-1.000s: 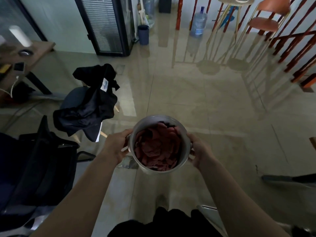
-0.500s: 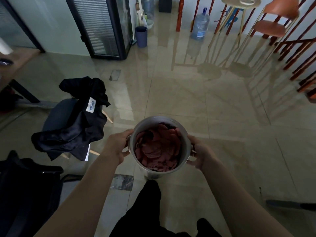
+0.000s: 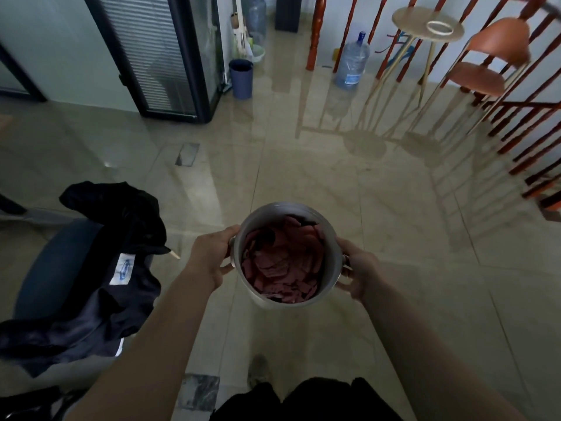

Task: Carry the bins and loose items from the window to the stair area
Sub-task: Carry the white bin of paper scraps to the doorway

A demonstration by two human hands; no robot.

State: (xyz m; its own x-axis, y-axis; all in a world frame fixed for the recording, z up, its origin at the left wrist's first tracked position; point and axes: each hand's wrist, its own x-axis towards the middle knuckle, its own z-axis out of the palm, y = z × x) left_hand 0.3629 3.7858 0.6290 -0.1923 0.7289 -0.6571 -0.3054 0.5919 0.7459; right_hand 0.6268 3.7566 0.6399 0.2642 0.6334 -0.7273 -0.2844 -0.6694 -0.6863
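Metal bin (image 3: 330, 256) was in mid-air in front of the person, carried over the glossy tile floor (image 3: 318, 183) and well apart from the red stair railing (image 3: 516, 126) at upper right. Left hand (image 3: 209, 258) gripped the left side handle, thumb up against the rim. Right hand (image 3: 359, 270) was closed round the small lug on the right side. Bin sat roughly upright. Inside were pink scraps (image 3: 282, 265), loosely piled. They looked like paper or thin sheet, couldn't tell which. My read: rigid shell, light load, nothing to slosh, but the loose bits could spill if it tipped. The smooth metal wall looked slippery, so the two handles were the right place to hold, not the wall. A chair draped in dark clothing (image 3: 100, 268) was just to the left. A stool (image 3: 428, 28) and a water jug (image 3: 352, 63) stood by the railing.
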